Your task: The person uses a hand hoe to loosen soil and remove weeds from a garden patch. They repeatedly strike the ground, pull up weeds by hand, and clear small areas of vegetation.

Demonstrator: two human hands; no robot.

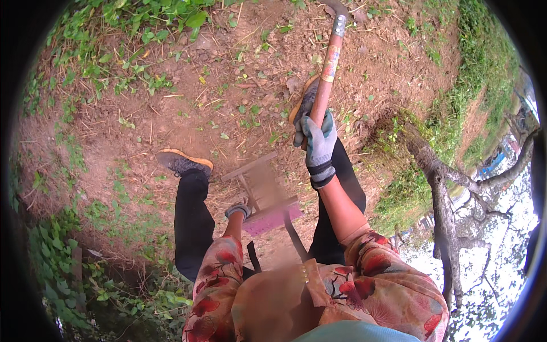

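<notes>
My right hand [318,139], in a grey and green work glove, is closed around the wooden handle [327,81] of a sickle-like tool. A riveted metal collar [339,25] joins the handle to a curved metal head [335,6], which the top of the picture cuts off. Lower and to the left, my left hand [238,209], gloved too, grips the side of a small wooden stool [249,166]. The stool hangs tilted between my legs, with a pink panel [273,220] along its near side. Its far part is blurred, and my left fingers are partly hidden.
My shoes [188,161] stand apart on bare soil [179,115] strewn with dry stalks. Leafy weeds [141,25] grow at the upper left, and denser plants [55,265] at the lower left. A tree trunk [440,205] with forking branches rises on the right.
</notes>
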